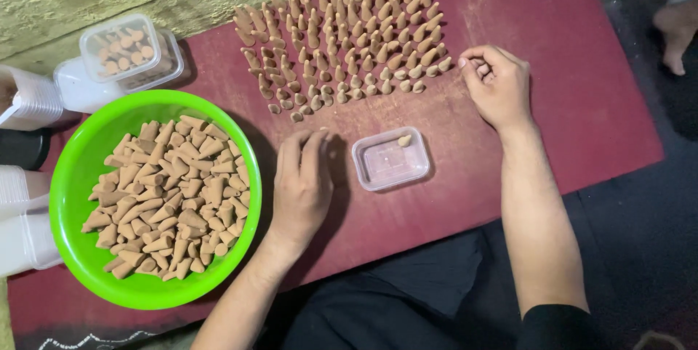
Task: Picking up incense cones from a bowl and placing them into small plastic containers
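On the dark red board (552, 103):
Left hand (302, 183): flat, palm down, fingers together, holding nothing, just left of the small clear box (390, 159)
Right hand (496, 85): fingers curled narrow at the right edge of the standing cones (349, 37); whether it pinches one I cannot tell
Clear box: one cone (404, 141) inside
Green bowl (80, 168): heaped with cones, far left
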